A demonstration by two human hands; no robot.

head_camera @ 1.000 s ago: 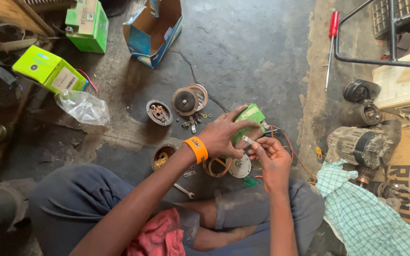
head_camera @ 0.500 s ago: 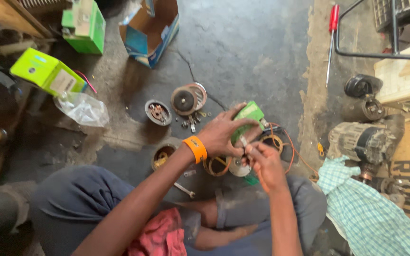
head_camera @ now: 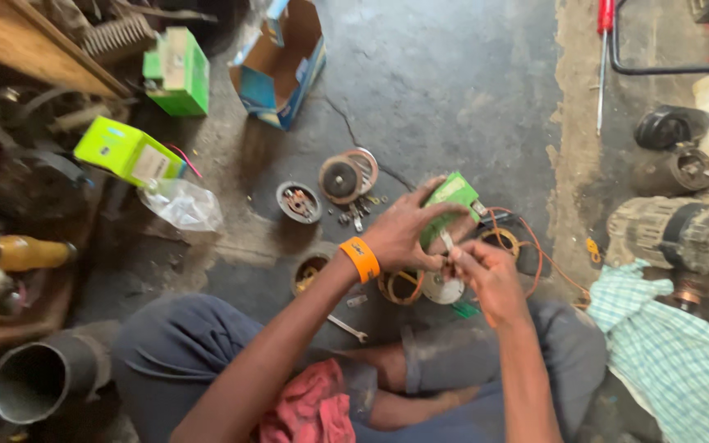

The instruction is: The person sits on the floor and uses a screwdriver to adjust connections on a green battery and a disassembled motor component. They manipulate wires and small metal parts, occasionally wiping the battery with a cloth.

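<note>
We see our left hand (head_camera: 404, 234), with an orange wristband (head_camera: 360, 259), its fingers closed around a small green box (head_camera: 450, 197) held above the floor (head_camera: 453, 90). Just right, our right hand (head_camera: 490, 275) pinches a small pale piece (head_camera: 446, 243) under the box.

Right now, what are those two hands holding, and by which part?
The left hand wraps a small green box around its lower half; the right hand pinches something small at its bottom, too small to tell.

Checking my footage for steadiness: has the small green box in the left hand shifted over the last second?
No. The small green box sits at the same offset right of the round disc part on the floor throughout.
</note>
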